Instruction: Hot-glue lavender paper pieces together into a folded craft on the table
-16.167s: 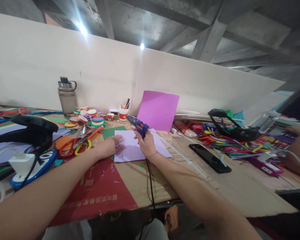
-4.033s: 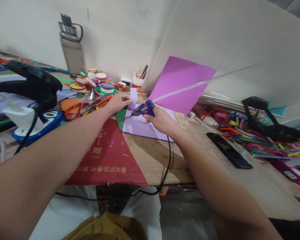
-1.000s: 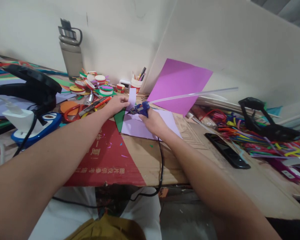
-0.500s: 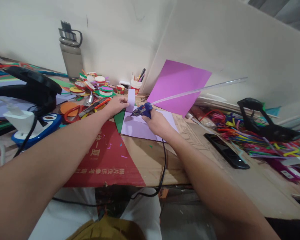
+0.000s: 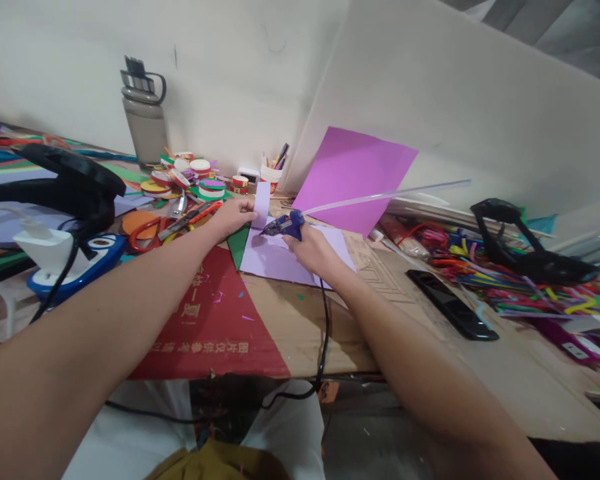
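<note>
Paper sheet [image 5: 275, 259] on cardboard [image 5: 290, 320], phone [image 5: 451, 304] to its right, cup [image 5: 271, 175] behind, bottle [image 5: 147, 133] farther left.

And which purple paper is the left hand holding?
The narrow pale strip sticking up in the left hand. The wider pale sheet lies below the glue gun; the brighter purple sheet is farther back.

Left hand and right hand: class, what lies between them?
Head view: a lilac strip, then the blue glue gun in the right hand, over a lilac sheet.
</note>
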### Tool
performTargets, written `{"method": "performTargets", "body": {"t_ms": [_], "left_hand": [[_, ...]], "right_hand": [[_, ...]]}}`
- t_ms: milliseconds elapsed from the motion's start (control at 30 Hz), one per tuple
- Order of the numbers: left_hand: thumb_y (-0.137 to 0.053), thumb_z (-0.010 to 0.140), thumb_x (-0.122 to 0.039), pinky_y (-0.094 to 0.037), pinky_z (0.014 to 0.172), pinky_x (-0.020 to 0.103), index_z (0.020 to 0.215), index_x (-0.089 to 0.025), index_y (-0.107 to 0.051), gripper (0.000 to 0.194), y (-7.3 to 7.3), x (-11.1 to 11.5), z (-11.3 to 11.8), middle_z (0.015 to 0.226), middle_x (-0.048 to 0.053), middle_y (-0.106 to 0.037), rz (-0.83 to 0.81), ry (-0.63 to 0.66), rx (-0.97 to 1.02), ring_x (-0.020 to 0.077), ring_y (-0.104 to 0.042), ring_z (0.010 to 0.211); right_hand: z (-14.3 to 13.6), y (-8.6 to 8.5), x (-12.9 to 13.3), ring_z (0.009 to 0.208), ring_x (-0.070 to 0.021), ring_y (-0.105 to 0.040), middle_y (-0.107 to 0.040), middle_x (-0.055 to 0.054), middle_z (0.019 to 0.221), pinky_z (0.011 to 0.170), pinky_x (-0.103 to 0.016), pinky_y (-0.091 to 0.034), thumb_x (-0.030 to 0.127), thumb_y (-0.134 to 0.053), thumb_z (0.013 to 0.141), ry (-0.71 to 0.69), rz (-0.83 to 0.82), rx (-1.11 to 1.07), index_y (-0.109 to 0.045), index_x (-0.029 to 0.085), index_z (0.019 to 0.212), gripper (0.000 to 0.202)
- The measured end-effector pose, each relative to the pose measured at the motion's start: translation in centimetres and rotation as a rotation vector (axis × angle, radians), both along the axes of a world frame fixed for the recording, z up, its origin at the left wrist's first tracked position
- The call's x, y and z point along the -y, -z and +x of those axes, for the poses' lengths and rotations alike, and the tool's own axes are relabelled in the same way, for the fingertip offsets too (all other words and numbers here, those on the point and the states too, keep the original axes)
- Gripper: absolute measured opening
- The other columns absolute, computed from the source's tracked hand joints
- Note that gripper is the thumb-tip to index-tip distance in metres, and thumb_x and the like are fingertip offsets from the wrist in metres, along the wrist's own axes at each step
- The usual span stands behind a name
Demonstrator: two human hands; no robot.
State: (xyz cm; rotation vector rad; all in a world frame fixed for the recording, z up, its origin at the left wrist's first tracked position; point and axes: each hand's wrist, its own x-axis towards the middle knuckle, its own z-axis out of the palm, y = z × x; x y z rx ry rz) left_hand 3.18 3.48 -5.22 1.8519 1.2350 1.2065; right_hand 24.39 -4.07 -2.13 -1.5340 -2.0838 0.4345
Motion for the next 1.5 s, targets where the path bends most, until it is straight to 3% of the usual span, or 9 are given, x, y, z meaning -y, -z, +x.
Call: {"method": "performTargets", "body": {"t_ms": [267, 567, 733, 933, 1133, 1500], "left_hand": [[-0.062, 0.062, -0.03, -0.041, 0.065, 0.027, 0.066, -0.017, -0.06, 0.014, -0.6, 0.6, 0.2, 0.067, -0.001, -0.061, -0.029, -0.016, 0.006, 0.0143, -0.053, 0.065], [-0.063, 0.061, -0.036, -0.041, 0.062, 0.027, 0.067, -0.018, -0.059, 0.019, -0.9, 1.2, -0.3, 0.066, -0.001, -0.061, -0.051, -0.007, -0.081, 0.0158, -0.054, 0.065], [-0.065, 0.059, -0.04, -0.043, 0.065, 0.027, 0.067, -0.018, -0.06, 0.024, -0.8, 0.9, -0.4, 0.069, 0.0, -0.064, -0.046, -0.017, -0.047, 0.0162, -0.056, 0.067], [-0.067, 0.06, -0.037, -0.044, 0.064, 0.027, 0.068, -0.018, -0.06, 0.021, -0.7, 1.0, -0.1, 0.069, 0.0, -0.065, -0.069, -0.036, -0.013, 0.0158, -0.057, 0.066], [-0.066, 0.061, -0.035, -0.041, 0.062, 0.027, 0.067, -0.018, -0.06, 0.019, -0.7, 1.1, -0.1, 0.066, -0.001, -0.063, -0.074, 0.0, -0.011, 0.0143, -0.055, 0.063], [-0.063, 0.063, -0.037, -0.041, 0.066, 0.027, 0.072, -0.016, -0.061, 0.023, -0.1, 0.6, -0.2, 0.07, 0.0, -0.063, -0.023, -0.005, -0.075, 0.0147, -0.055, 0.066]], "right_hand": [[0.9, -1.6, 0.0, 0.053, -0.0124, -0.053, -0.07, -0.005, 0.078, 0.048, -0.024, -0.04, 0.032, -0.051, 0.083, -0.008, -0.192, -0.21, -0.06, 0.018, 0.08, 0.017], [3.0, -3.3, 0.0, 0.046, -0.0097, -0.045, -0.061, 0.0, 0.057, 0.047, -0.022, -0.039, 0.032, -0.06, 0.081, -0.008, -0.235, -0.262, -0.063, 0.017, 0.083, 0.015], [3.2, -3.4, 0.1, 0.052, -0.0119, -0.052, -0.064, -0.001, 0.064, 0.05, -0.023, -0.04, 0.036, -0.059, 0.082, -0.014, -0.178, -0.128, -0.063, 0.019, 0.079, 0.018], [2.2, -1.5, -0.7, 0.063, -0.0151, -0.06, -0.069, -0.004, 0.079, 0.058, -0.024, -0.043, 0.033, -0.054, 0.084, -0.022, -0.039, -0.055, -0.061, 0.018, 0.087, 0.017], [1.8, -0.4, -1.0, 0.096, -0.0241, -0.064, -0.068, -0.012, 0.104, 0.078, -0.03, -0.046, 0.035, -0.055, 0.084, -0.045, 0.083, 0.061, -0.058, 0.017, 0.105, 0.028], [0.6, 0.3, -1.0, 0.097, -0.0277, -0.065, -0.069, -0.017, 0.106, 0.076, -0.03, -0.046, 0.031, -0.053, 0.087, 0.038, 0.091, 0.178, -0.057, 0.012, 0.111, 0.032]]}}
